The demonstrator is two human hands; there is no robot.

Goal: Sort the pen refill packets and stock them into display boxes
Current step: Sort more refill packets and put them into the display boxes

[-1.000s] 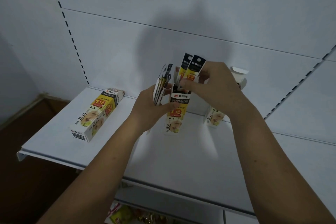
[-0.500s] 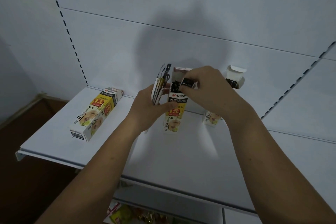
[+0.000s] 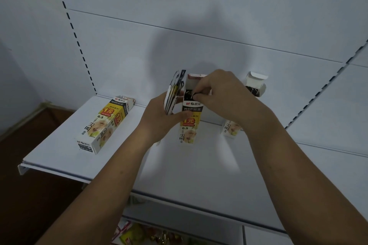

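The left hand (image 3: pixel 159 117) is gripping a fanned stack of refill packets (image 3: pixel 174 93) upright, just beside the middle display box (image 3: pixel 189 125), with its thumb pressing on the box's front. The right hand (image 3: pixel 225 93) is curling over the box's open top, its fingers (image 3: pixel 199 96) pinching a dark packet (image 3: pixel 188 95) inside. On the white shelf (image 3: pixel 189 165), a second box (image 3: pixel 103 125) is lying flat at the left. A third box (image 3: pixel 255 85), its flap open, is standing at the right.

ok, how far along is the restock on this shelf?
Done, apparently: the right box stands open with dark packets showing inside. In hand: right hand pinches packet tops at the mouth of the middle box, while left hand grips a stack of packets beside it. Left: that stack is yet to go in, and the lying box on the shelf sits on its side; contents unseen.
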